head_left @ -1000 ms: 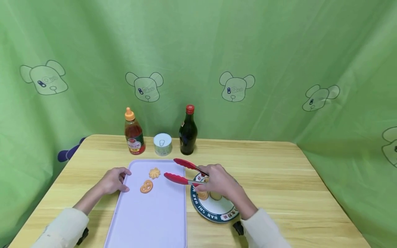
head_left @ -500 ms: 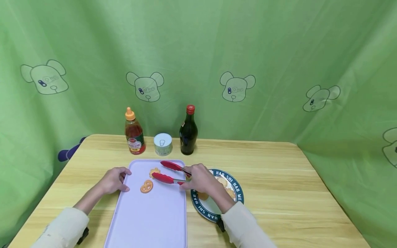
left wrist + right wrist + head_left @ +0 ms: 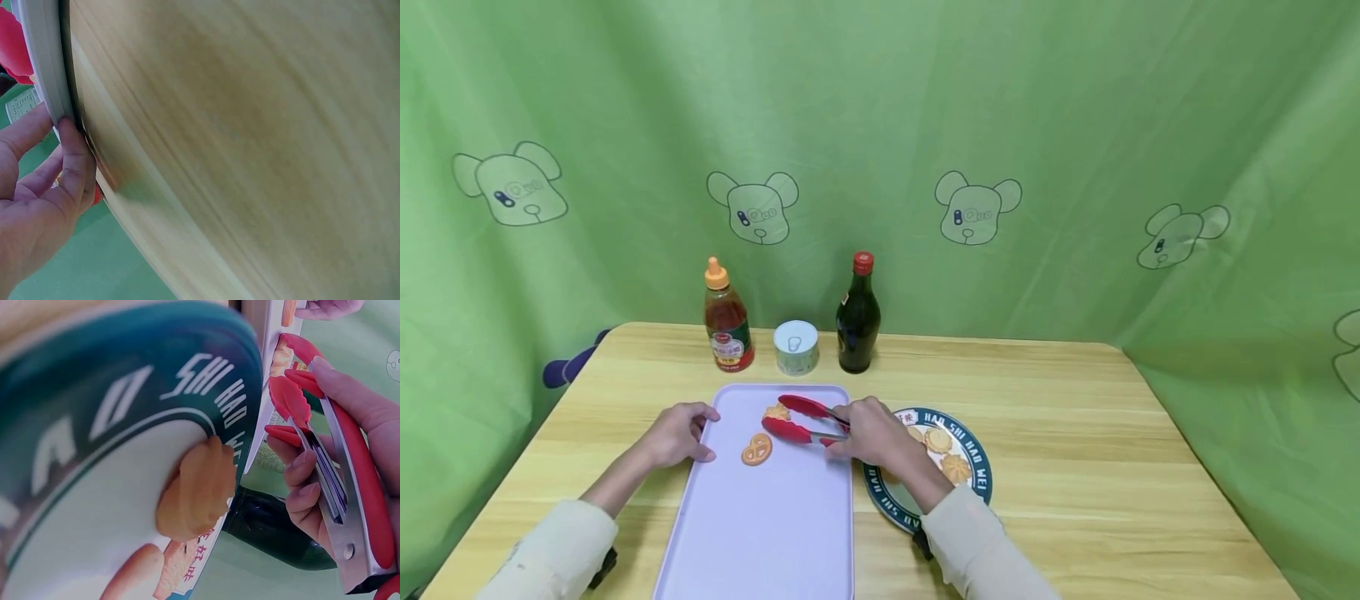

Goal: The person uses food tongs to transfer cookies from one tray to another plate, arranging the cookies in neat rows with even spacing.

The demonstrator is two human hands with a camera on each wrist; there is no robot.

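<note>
My left hand (image 3: pixel 679 435) grips the left rim of a pale lilac tray (image 3: pixel 760 525); the left wrist view has its fingertips right at the rim. My right hand (image 3: pixel 872 432) holds metal tongs with red tips and handles (image 3: pixel 369 487). In the head view, the two red tips stand apart over the tray, with a flower-shaped cookie (image 3: pixel 775 412) between them, partly hidden. Just below it on the tray lies a pretzel-shaped cookie (image 3: pixel 757 449). Beneath my right forearm is a round plate with a dark teal lettered rim (image 3: pixel 973 454), bearing several cookies (image 3: pixel 955 468).
Along the table's back stand a red sauce bottle with an orange cap (image 3: pixel 727 329), a short tin can (image 3: pixel 796 348) and a dark bottle with a red cap (image 3: pixel 858 321). A green curtain (image 3: pixel 880 125) hangs behind the wooden table (image 3: pixel 1097 458).
My right hand has carried the tongs left from over the plate to the flower-shaped cookie, and their tips have drawn closer together. My left hand has stayed at the tray's rim.
</note>
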